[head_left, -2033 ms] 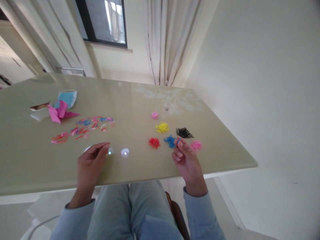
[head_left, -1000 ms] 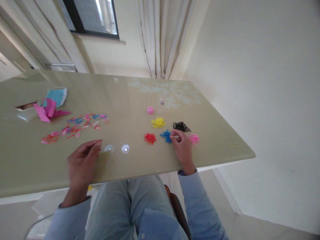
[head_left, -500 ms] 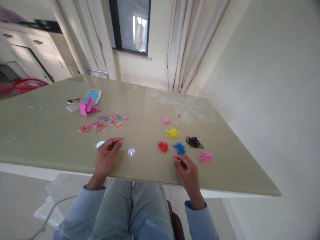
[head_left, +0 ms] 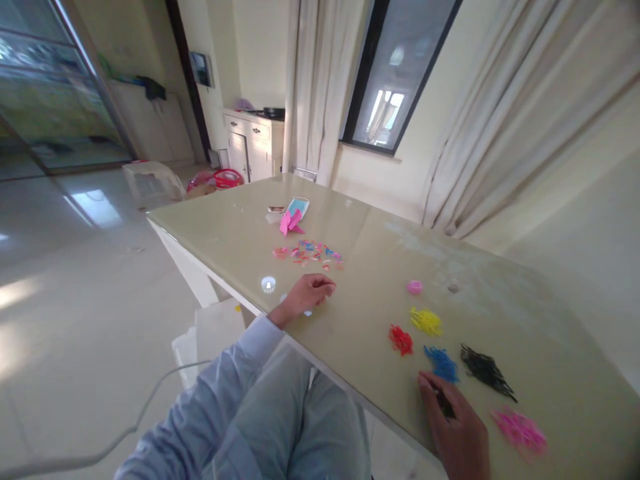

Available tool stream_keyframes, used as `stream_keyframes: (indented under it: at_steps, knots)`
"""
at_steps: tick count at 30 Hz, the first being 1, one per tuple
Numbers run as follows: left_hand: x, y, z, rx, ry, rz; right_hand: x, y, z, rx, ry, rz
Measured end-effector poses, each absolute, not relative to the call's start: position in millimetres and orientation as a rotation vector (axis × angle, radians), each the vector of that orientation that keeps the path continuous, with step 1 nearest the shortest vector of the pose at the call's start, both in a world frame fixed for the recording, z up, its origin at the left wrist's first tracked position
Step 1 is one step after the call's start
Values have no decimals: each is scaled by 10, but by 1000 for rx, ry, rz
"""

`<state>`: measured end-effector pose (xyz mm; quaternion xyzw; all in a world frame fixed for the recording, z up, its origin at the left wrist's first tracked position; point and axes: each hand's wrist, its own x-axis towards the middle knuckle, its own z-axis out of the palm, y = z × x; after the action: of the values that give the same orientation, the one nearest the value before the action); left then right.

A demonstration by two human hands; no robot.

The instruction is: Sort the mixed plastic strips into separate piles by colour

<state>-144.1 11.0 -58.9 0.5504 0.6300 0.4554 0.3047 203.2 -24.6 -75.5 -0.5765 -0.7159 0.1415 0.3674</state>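
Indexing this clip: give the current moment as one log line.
left hand: near mixed pieces | right hand: nearest blue pile | also: red pile, yellow pile, black pile, pink pile | held items: unclear

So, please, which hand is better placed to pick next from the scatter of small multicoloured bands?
Likely the left hand, nearer those multicoloured bands; the right hand is beside the pile of blue bands.

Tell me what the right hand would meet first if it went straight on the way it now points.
Probably the red pile, ahead of the right hand, with the blue pile close beside that line. The hand might pass above; its height is unclear.
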Motion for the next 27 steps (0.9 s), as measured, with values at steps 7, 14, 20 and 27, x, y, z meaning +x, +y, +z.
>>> stream_keyframes:
  at_steps: [7,14,20,27]
  knots:
    - [-2012,563,-393,1670,2165,989,2016,-214,-757,-1539,-1869,293]
    - [-2158,852,-366,1889,2211,659,2072,-192,-811,-1533,-1910,261]
    - [-2201,945,-404,1984,2181,516,2105,-206,-840,-1525,-1937,248]
    - [-2251,992,-384,2050,2136,465,2054,-222,-805,-1538,-1920,217]
